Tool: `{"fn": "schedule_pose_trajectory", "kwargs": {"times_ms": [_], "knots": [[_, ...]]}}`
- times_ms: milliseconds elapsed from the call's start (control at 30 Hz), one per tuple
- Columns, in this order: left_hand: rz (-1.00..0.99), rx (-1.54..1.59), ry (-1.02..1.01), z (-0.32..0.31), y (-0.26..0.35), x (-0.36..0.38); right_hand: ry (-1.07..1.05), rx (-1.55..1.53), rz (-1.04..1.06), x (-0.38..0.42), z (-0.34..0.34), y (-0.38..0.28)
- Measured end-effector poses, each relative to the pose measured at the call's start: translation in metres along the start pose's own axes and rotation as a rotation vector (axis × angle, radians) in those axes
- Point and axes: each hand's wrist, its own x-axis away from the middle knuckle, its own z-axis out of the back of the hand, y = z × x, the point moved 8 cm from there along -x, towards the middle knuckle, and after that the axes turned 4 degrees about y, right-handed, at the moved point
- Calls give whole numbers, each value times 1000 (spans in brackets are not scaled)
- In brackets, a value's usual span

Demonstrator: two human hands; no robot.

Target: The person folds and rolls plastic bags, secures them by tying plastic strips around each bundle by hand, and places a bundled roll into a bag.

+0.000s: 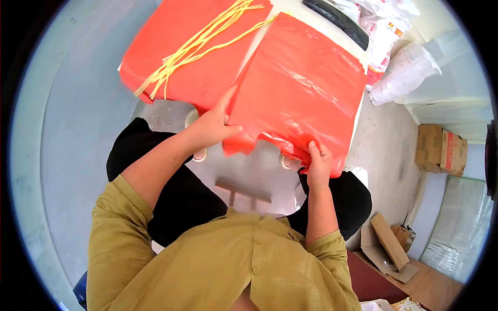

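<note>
A flat stack of shiny red plastic bags (306,78) lies on a white table, its cut-out handle ends hanging toward me over the near edge. At its lower left corner, my left hand (215,124) grips the bag edge between thumb and fingers. My right hand (319,163) pinches the handle part at the lower right, with the fingertips partly hidden by the plastic. Left of this stack lies another red plastic pile (192,62), which the left hand is close to. Several thin yellow strips (199,44) rest loosely across that pile.
A black rolled item (337,23) lies at the table's far end. White printed sacks (381,41) and a whitish plastic bag (404,75) are beyond it. On the right are a cardboard box (438,150) and flattened cardboard (386,249). A wooden bar (244,192) shows below the table.
</note>
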Motion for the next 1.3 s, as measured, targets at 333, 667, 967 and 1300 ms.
{"fn": "schedule_pose_trajectory", "kwargs": {"times_ms": [333,667,967,1300], "knots": [[174,119,-244,-8,-18,20,-292,938,1034,62,-103,-58],[195,126,-293,-11,-41,9,-368,879,1184,111,-159,-53],[-143,-502,96,4,25,-10,-68,342,489,22,-62,-66],[-723,-940,156,-57,58,-40,53,581,215,-18,-17,-21]]}}
